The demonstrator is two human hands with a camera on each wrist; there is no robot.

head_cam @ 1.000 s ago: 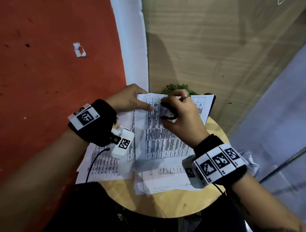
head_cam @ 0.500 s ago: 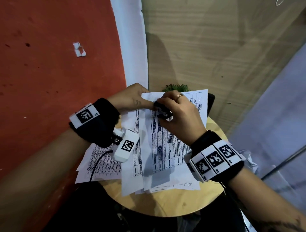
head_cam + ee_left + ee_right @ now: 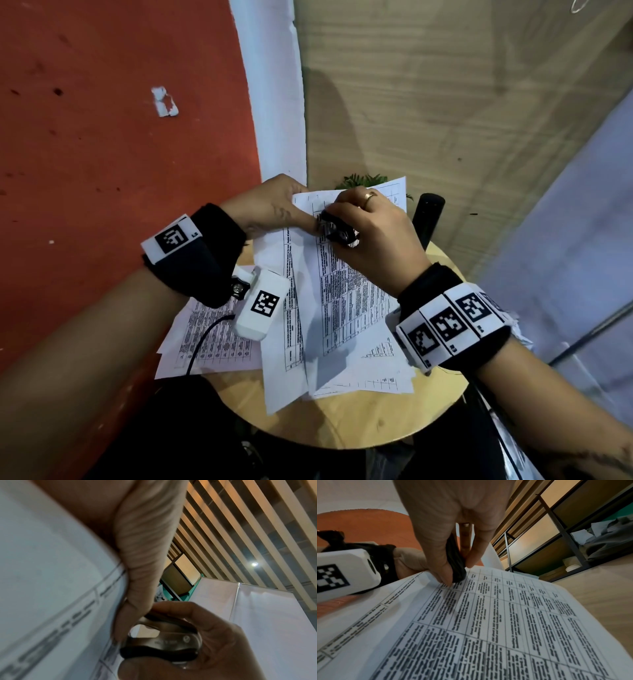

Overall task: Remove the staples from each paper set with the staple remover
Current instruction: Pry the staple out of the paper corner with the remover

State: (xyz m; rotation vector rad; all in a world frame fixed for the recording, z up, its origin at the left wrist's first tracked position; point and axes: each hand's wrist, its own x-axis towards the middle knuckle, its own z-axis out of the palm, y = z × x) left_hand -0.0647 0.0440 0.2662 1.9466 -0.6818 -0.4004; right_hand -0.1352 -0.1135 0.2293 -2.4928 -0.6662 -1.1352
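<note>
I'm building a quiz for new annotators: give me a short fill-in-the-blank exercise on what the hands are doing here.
1. The right hand pinches the black ____.
2. The left hand holds the top corner of the ____ set.
3. The other sheets lie on a round ____ table.

Missing words: staple remover; paper; wooden
</note>
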